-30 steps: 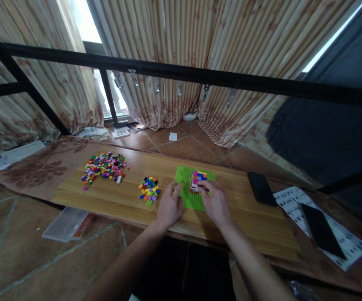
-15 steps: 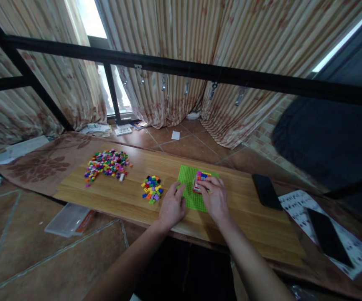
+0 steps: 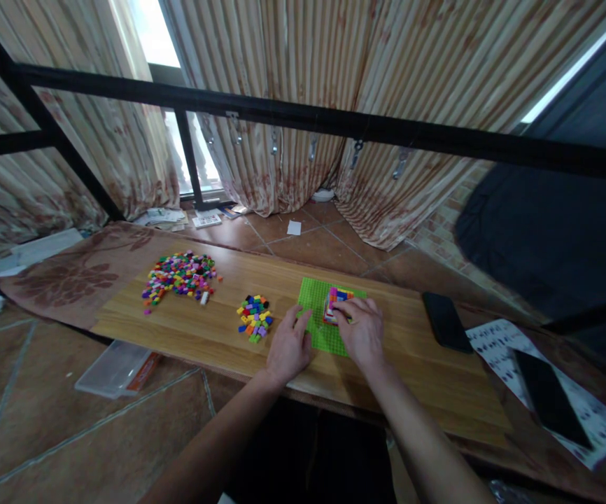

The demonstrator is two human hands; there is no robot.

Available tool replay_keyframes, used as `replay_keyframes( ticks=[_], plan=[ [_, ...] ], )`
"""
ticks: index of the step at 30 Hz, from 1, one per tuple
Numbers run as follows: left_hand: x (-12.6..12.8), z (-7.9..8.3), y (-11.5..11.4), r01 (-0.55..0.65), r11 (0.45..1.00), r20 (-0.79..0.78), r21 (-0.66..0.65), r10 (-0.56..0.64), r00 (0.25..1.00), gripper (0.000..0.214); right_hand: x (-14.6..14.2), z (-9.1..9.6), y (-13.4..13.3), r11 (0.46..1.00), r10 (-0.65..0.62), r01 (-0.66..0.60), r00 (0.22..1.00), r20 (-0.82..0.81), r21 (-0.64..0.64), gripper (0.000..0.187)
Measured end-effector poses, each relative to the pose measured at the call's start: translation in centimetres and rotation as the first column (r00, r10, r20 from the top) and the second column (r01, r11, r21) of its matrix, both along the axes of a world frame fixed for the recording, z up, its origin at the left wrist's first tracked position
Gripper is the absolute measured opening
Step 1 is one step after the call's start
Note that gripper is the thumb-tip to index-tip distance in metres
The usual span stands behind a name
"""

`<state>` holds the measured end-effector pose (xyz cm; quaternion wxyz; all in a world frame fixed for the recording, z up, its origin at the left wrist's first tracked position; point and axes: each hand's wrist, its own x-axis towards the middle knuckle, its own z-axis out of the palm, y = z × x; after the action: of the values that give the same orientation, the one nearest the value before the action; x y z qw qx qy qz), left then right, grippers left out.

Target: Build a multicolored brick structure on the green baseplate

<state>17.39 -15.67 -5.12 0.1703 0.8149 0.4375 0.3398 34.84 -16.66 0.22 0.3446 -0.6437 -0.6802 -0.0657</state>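
Observation:
A green baseplate (image 3: 315,299) lies on the wooden board (image 3: 208,332). A small multicoloured brick block (image 3: 336,297) stands on the plate's right part. My right hand (image 3: 362,332) is curled over the block's near side, fingertips pressed on it. My left hand (image 3: 288,343) lies flat with fingers apart, its tips on the plate's left edge. A small heap of loose bricks (image 3: 253,317) sits just left of my left hand. A larger heap of bricks (image 3: 178,273) lies farther left.
Two black phones lie to the right, one (image 3: 442,320) on the board, one (image 3: 545,397) on a printed sheet (image 3: 591,417). A black metal rail (image 3: 303,120) crosses above, curtains behind. A clear plastic box (image 3: 113,368) sits on the tiled floor at left.
My right hand slid slightly forward onto the brick block; the view shifted a little. My left hand has stayed on the plate's edge.

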Motion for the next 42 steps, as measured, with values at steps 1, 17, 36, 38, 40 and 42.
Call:
replay_keyframes(
  ticks=[1, 17, 36, 38, 40, 42],
  plan=[
    [0.0, 0.1, 0.0, 0.004, 1.000, -0.004, 0.002, -0.004, 1.000, 0.058, 0.0, 0.0, 0.0, 1.000, -0.005, 0.005, 1.000, 0.005, 0.000, 0.013],
    [2.4, 2.2, 0.3, 0.111, 0.993, -0.171, 0.041, -0.102, 0.980, 0.067, 0.5, -0.5, -0.1, 1.000, 0.022, -0.023, 0.999, -0.039, -0.017, 0.020],
    [-9.6, 1.5, -1.6, -0.383, 0.923, 0.194, -0.018, 0.379, 0.905, 0.036, 7.4, -6.9, -9.0, 0.951, -0.308, 0.300, 0.902, -0.302, -0.074, 0.040],
    [-12.2, 1.2, -1.5, -0.460, 0.886, 0.163, -0.061, 0.464, 0.871, 0.033, 8.3, -8.1, -10.2, 0.937, -0.348, 0.331, 0.904, -0.249, -0.110, 0.041],
    [-13.7, 1.1, -0.9, -0.506, 0.857, 0.122, -0.102, 0.516, 0.848, 0.033, 8.7, -8.7, -10.6, 0.941, -0.336, 0.318, 0.920, -0.202, -0.116, 0.042],
    [-14.2, 1.1, 0.1, -0.528, 0.839, 0.089, -0.131, 0.540, 0.837, 0.032, 8.5, -8.9, -10.6, 0.946, -0.321, 0.309, 0.936, -0.144, -0.094, 0.042]
  ],
)
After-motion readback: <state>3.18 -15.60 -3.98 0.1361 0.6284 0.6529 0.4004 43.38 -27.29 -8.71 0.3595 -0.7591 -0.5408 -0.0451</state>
